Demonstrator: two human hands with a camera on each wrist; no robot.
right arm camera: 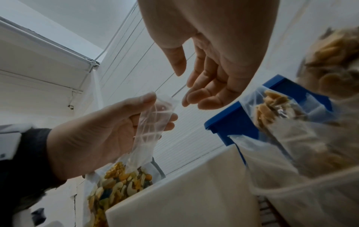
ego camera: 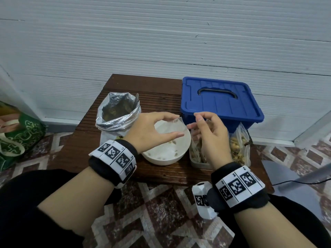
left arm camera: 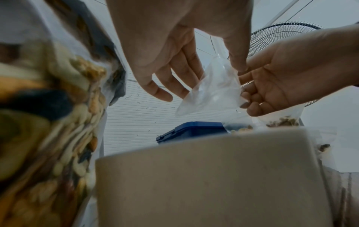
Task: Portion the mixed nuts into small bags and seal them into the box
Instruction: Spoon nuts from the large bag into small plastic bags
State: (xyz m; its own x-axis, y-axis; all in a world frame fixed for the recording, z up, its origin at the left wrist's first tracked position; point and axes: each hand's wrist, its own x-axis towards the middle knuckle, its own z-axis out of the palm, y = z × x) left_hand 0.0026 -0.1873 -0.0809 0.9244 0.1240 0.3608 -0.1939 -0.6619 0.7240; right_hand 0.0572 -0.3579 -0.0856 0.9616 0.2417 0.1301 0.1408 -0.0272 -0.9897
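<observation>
My left hand pinches the top of a small clear empty bag above the white bowl, which holds only a few nuts. The right wrist view shows that bag hanging from the left fingers. My right hand is level with it, its loosely curled fingers beside the bag's edge and gripping nothing. An opened foil bag of mixed nuts stands behind the bowl on the left. On the right sits the blue box with its lid on.
Filled nut bags lean against the box, and more stand in a clear tub beside the bowl. Everything sits on a small dark wooden table against a white wall. A green bag lies on the floor at left, a fan at right.
</observation>
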